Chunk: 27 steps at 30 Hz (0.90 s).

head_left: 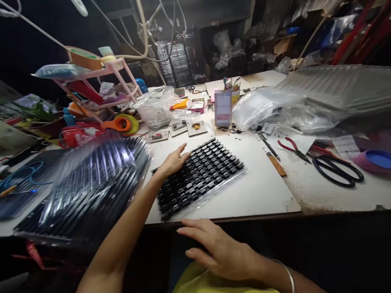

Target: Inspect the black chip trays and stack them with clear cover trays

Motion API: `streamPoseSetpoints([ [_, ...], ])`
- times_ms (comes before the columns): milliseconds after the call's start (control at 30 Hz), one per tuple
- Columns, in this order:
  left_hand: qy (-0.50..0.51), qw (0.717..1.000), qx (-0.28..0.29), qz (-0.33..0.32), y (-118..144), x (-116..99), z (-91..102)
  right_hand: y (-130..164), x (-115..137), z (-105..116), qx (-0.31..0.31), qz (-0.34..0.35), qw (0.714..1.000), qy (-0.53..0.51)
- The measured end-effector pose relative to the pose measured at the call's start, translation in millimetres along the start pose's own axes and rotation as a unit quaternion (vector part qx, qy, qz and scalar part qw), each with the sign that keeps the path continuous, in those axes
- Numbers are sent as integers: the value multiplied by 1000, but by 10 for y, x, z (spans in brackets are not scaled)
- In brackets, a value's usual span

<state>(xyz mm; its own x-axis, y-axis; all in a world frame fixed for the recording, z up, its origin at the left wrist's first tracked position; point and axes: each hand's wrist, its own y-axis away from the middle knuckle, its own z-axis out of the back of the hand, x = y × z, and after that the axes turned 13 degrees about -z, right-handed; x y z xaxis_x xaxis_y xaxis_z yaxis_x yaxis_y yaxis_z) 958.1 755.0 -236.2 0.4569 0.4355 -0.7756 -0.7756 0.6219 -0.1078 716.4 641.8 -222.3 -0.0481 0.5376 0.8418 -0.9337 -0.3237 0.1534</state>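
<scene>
A clear plastic tray (210, 188) lies on the white work board, filled with rows of small black parts (201, 173) whose exact kind I cannot make out. My left hand (174, 161) reaches across to the tray's far left side, thumb and fingers apart, resting on or just above the parts. In front of the table edge, over my lap, my right hand (218, 248) hovers with its fingers spread and nothing in them. To the left of the tray is a stack of similar ridged trays (94, 183), partly covered by shiny clear plastic.
Pliers (295, 149), black-handled scissors (339, 171) and a wooden-handled blade (275, 163) lie at the right. Behind the board stand small fixtures (197, 128) and a phone (223, 108). Plastic bags (269, 108) are heaped at back right. A pink rack (128, 77) rises at left.
</scene>
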Motion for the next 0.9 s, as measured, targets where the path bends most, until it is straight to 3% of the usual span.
streamPoseSetpoints([
  [100,-2,996,-74,-41,442,-69,98,163,-160,288,-127,-32,991,-32],
  [167,15,990,-138,-38,867,-56,146,267,-340,590,-260,-98,960,-36],
  [233,33,980,-199,4,1287,-9,130,309,-541,893,-363,-175,915,7],
  [300,39,967,-246,57,1616,48,48,282,-720,1115,-403,-261,875,59],
  [367,48,958,-266,99,1815,93,-67,213,-840,1214,-390,-310,862,90],
  [467,90,950,-273,123,1899,132,-195,118,-891,1182,-382,-310,864,107],
  [600,135,952,-255,105,1817,185,-173,125,-811,1073,-443,-332,828,95],
  [767,179,969,-160,57,1708,274,-25,277,-770,1029,-475,-368,798,51],
  [900,199,975,-93,17,1671,288,15,339,-818,990,-493,-337,802,16],
])
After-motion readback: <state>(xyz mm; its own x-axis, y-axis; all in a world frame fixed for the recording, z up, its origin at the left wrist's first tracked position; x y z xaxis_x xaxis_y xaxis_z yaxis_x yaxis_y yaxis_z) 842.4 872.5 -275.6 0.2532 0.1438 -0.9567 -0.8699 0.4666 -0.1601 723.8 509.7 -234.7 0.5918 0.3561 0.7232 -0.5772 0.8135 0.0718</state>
